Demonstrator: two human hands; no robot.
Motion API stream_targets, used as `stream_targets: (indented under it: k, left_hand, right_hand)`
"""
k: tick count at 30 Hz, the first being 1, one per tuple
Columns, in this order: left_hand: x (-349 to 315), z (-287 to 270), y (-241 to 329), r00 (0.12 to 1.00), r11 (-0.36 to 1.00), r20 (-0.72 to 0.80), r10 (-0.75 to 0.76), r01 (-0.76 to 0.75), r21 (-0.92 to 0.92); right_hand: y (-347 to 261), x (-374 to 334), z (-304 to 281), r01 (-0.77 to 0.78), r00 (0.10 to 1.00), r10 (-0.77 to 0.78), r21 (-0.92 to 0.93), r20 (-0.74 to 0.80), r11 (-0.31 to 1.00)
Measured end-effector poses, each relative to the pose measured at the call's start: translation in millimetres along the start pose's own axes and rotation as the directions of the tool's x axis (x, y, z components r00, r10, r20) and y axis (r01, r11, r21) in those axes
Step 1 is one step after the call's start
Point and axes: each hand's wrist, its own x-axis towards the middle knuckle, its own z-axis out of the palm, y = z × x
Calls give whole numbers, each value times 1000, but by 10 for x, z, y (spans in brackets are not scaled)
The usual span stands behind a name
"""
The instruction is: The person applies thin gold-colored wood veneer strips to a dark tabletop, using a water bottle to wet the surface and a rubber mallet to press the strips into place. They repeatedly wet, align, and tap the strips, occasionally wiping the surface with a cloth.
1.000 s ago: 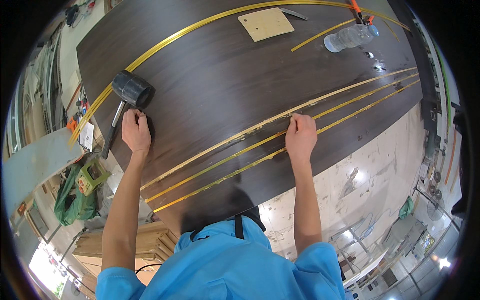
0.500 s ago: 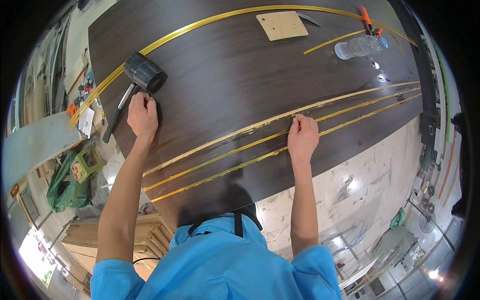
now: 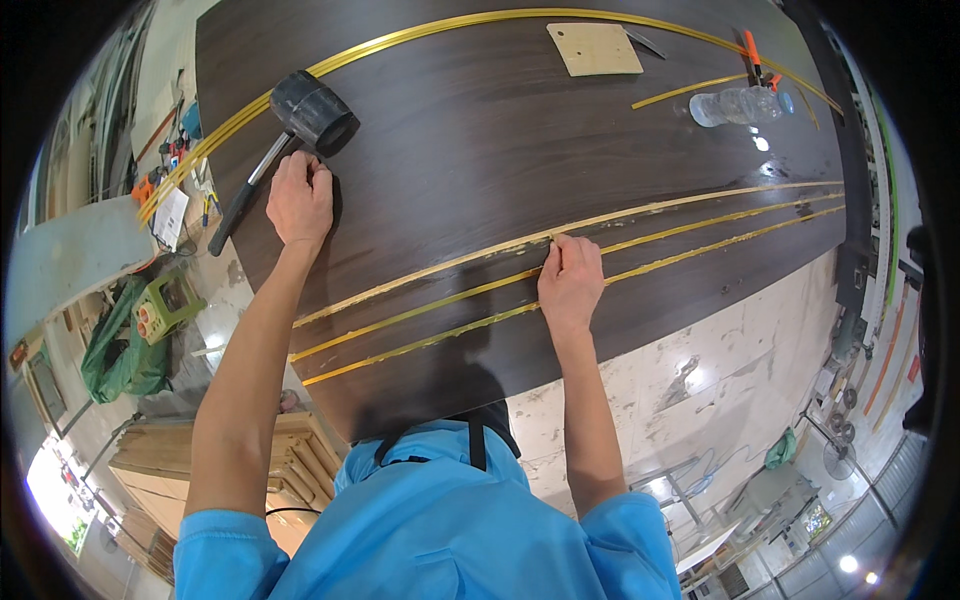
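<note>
My right hand (image 3: 572, 280) is closed in a pinch at the dark panel's (image 3: 450, 140) far groove line, its fingertips touching the pale-edged strip (image 3: 430, 275). Whatever lies between those fingertips is too small to make out. Two yellow strips (image 3: 420, 321) run below it, roughly parallel, with ragged residue along their edges. My left hand (image 3: 300, 200) rests on the panel with its fingers curled together, just below the head of a black rubber mallet (image 3: 313, 110). The mallet lies on its side, handle toward the panel's left edge, apart from my grip. What the left fingers hold, if anything, is hidden.
Long gold strips (image 3: 430, 35) arc along the far side and overhang the left edge. Farther right lie a light square board (image 3: 597, 50), a short gold strip (image 3: 690, 92), a clear plastic bottle (image 3: 740, 106) and an orange-handled tool (image 3: 752, 50). Stacked boards (image 3: 230, 455) stand at lower left.
My right hand has slid leftward along the far strip, still pinched. The left hand keeps its place beside the mallet, while the whole view has shifted slightly.
</note>
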Motion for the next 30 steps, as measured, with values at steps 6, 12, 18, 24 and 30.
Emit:
stream_targets:
  k: [6, 12, 18, 24, 30]
  left_hand:
    - [4, 16, -13, 1000, 1000, -26, 13, -13, 20]
    - [2, 21, -28, 1000, 1000, -6, -3, 4, 21]
    - [4, 21, -15, 1000, 999, 0, -10, 10, 36]
    - [0, 11, -7, 1000, 999, -10, 17, -16, 46]
    - [-4, -2, 3, 999, 999, 30, -25, 24, 39]
  right_hand:
    - [3, 48, -112, 6, 999, -7, 9, 33, 1000]
    - [63, 83, -128, -31, 999, 32, -42, 34, 999]
    - [-26, 40, -48, -21, 1000, 21, -33, -7, 999]
    - [-28, 61, -55, -10, 1000, 10, -13, -11, 1000]
    - [-50, 21, -42, -100, 990, 93, -67, -106, 993]
